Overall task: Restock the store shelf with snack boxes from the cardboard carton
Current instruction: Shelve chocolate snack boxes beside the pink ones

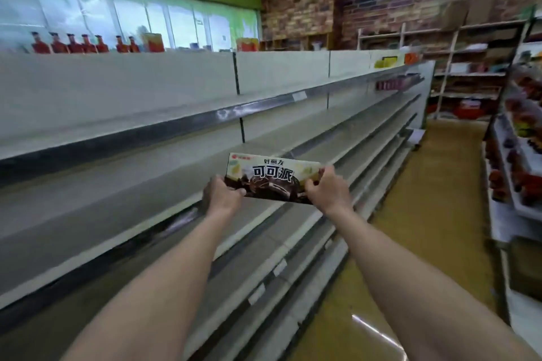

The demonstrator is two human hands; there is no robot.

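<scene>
- A snack box [274,177] is held out in front of the person, just right of centre, long side roughly level and tilted a little down toward 4 o'clock, printed face toward the camera.
- The left hand [223,193] grips the box's left end at 9 o'clock of it, thumb curled over the front face, fingers wrapped behind.
- The right hand [327,187] grips the right end at 3 o'clock of the box, fingers curled round the edge and thumb on the front.
- Both forearms reach in from 6 o'clock, bare.
- The box hangs in the air in front of the shelf [164,138], which runs from 9 o'clock away toward 2 o'clock in several tiers; it is not resting on any tier.
- Red bottles [85,43] stand in a row on the shelf top at 10 o'clock.
- A few pink packs [391,84] sit on a tier far off at 2 o'clock.
- A yellow floor [410,214] runs along the aisle at 4 o'clock, with stocked racks [516,155] at 3 o'clock.
- The carton is out of view.
</scene>
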